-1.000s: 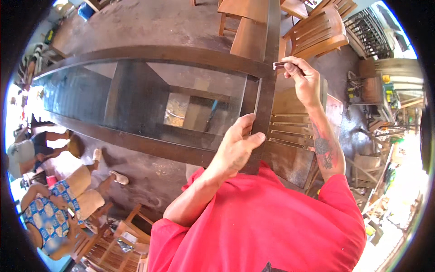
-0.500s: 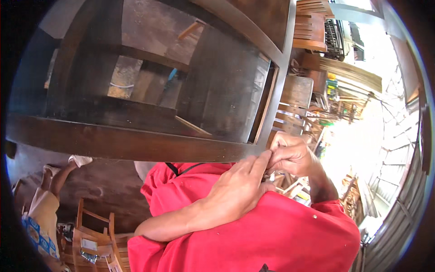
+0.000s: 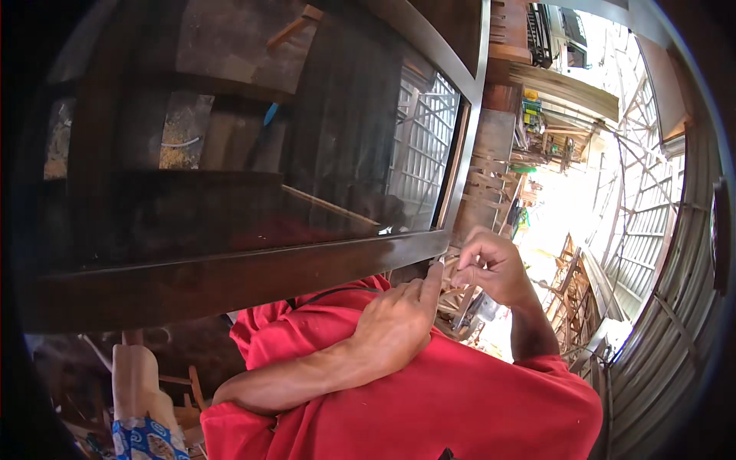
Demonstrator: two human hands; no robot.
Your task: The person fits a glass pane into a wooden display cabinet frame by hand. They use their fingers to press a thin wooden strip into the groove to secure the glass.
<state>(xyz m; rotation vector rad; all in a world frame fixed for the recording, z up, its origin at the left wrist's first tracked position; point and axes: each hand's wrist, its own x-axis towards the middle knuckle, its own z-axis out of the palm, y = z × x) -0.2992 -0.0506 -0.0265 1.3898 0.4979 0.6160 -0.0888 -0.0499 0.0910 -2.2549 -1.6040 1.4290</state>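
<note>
A dark wooden frame [image 3: 253, 276] with a glass pane [image 3: 345, 153] fills the upper left of the view. Both my hands meet at its near right corner. My right hand [image 3: 494, 268] has its fingers pinched together on a small pale metal piece [image 3: 439, 263] against the frame's edge. My left hand [image 3: 395, 326] lies just below it, fingers curled, with the index finger stretched up to touch that piece. My red shirt [image 3: 429, 406] covers the bottom of the view.
Another person's leg and blue patterned clothing [image 3: 142, 433] show at the lower left. Unfinished wooden furniture parts [image 3: 491, 184] stand beyond the frame's corner. A metal lattice gate [image 3: 652, 207] and a corrugated wall [image 3: 675, 337] run along the right.
My right hand came down from the frame's far rail to its near corner. My left hand left the frame's edge and joined it. The view swung right and closer to the frame.
</note>
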